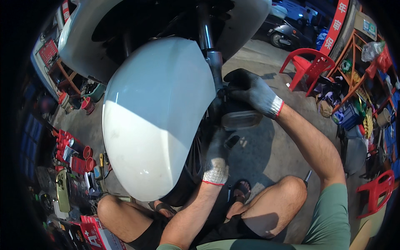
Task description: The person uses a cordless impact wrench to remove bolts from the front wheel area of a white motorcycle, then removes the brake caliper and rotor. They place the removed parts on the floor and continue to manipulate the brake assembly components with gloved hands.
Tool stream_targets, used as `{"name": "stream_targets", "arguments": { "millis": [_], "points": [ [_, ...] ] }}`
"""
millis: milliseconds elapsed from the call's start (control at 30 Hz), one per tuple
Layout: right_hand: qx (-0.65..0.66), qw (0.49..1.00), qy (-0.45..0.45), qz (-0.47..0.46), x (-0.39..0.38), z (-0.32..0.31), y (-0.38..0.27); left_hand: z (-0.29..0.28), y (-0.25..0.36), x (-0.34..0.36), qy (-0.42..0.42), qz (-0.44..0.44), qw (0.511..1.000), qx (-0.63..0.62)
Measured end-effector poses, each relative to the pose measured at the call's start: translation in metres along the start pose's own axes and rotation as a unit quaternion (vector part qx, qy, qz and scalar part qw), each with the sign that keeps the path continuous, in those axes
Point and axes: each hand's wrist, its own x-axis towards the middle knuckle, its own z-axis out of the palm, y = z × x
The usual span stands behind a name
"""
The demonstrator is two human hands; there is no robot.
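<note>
A scooter's glossy white front fender (150, 116) fills the centre, beside a metal fork tube (214, 66) under the white body (246, 16). My right hand (254, 93), in a grey knit glove with dark fingers, is curled at a dark fitting low on the fork; what its fingers hold is hidden. Just below it is a dark rounded rectangular object (241, 120) with a translucent face. My left hand (216, 156), gloved alike, reaches up at the fender's right edge, near the dark wheel (179, 185); its fingers are blurred and partly lost against the dark parts.
My bent knees and sandalled feet frame the wheel. Tools and red containers (81, 164) lie at left. Red plastic chairs (306, 66) and a cluttered wooden rack (354, 79) stand at right. A grey scooter (283, 37) is parked outside at the back.
</note>
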Motion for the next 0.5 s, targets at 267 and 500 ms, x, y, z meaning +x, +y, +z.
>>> {"name": "stream_targets", "arguments": {
  "millis": [267,500],
  "points": [
    [0.052,0.995,-0.047,0.069,-0.006,-0.009,-0.006,-0.002,0.007,-0.001,-0.007,0.014,0.997,0.080],
    [0.064,0.995,-0.042,0.062,-0.007,-0.013,0.013,0.013,0.007,-0.005,0.004,0.000,0.999,0.038]
  ]
}}
